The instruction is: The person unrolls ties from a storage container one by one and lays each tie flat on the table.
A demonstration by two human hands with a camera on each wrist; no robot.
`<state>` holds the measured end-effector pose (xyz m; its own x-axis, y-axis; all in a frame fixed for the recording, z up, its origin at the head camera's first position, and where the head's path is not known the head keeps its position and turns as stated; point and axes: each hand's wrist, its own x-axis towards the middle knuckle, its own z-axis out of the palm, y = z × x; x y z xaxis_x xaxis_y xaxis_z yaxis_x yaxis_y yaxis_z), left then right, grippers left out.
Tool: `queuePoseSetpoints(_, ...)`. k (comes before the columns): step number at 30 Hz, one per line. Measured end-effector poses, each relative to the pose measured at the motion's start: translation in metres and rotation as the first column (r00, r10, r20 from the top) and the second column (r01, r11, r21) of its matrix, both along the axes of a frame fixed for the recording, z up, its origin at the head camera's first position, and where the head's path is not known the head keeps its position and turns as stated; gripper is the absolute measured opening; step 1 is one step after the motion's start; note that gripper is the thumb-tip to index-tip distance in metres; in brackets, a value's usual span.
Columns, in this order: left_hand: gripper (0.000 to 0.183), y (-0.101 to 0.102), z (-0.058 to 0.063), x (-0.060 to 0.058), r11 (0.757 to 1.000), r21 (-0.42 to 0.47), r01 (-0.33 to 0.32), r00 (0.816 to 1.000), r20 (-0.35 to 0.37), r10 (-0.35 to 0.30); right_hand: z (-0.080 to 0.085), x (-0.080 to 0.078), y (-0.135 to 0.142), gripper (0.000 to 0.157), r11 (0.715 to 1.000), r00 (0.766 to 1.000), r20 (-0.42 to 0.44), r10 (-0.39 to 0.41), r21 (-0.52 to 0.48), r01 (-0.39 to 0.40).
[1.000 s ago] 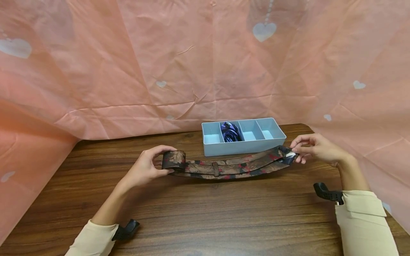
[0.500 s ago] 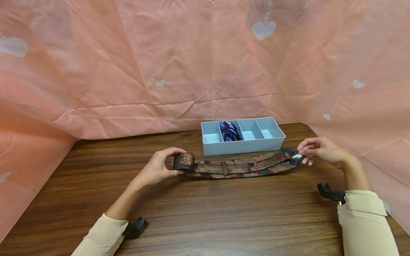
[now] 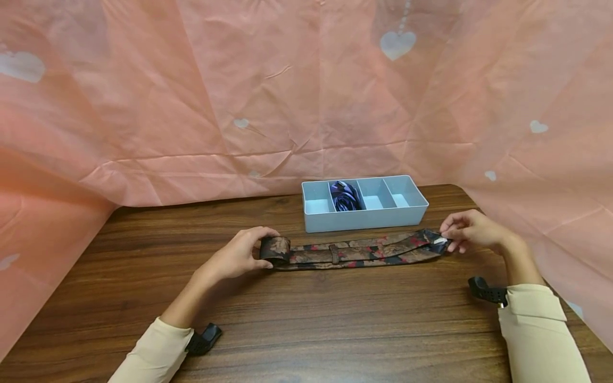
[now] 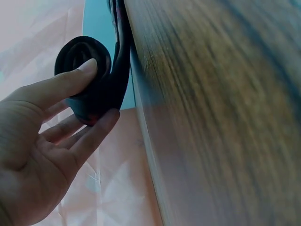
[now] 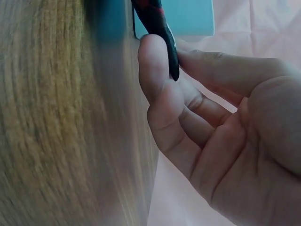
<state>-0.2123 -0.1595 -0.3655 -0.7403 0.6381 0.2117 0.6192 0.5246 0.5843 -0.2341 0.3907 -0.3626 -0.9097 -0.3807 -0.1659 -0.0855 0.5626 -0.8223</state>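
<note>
A brown necktie (image 3: 364, 254) with red and black floral patterning stretches across the table, its back side up with the keeper loop showing. Its left end is wound into a roll (image 3: 275, 250), which my left hand (image 3: 239, 254) holds between thumb and fingers. In the left wrist view the thumb (image 4: 87, 70) lies against the roll's spiral side while fingers support it from below. At the wide end, by a white label, my right hand (image 3: 471, 232) pinches the tip. The right wrist view shows that dark tip (image 5: 171, 61) between thumb and fingers.
Just behind the necktie stands a light blue box (image 3: 366, 219) with several compartments. A rolled purple-blue necktie (image 3: 346, 197) sits in its second compartment from the left. Pink cloth with hearts (image 3: 268, 106) hangs behind and beside the wooden table (image 3: 335, 324).
My left hand has moved right with the roll. The necktie has been lowered and lies flatter on the table. My right hand shifted slightly right, then down, still pinching the tip.
</note>
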Motion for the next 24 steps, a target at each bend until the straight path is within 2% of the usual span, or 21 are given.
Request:
queuePoseSetpoints(7,0.060,0.000,0.001,0.000,0.999,-0.041,-0.005,1.000,-0.022,0.004,-0.001,0.003,-0.004,0.013,1.000,1.000,-0.023,-0.009,0.020,0.010)
queuePoseSetpoints(13,0.061,0.000,0.005,-0.001,0.996,-0.092,0.008,1.000,0.007,-0.008,-0.003,0.005,-0.005,0.012,0.999,0.999,-0.022,-0.028,0.027,0.029)
queuePoseSetpoints(24,0.059,-0.001,0.011,-0.003,0.970,-0.241,0.021,1.000,0.023,-0.016,-0.004,0.004,-0.007,0.012,0.998,0.999,-0.019,-0.028,0.060,0.029)
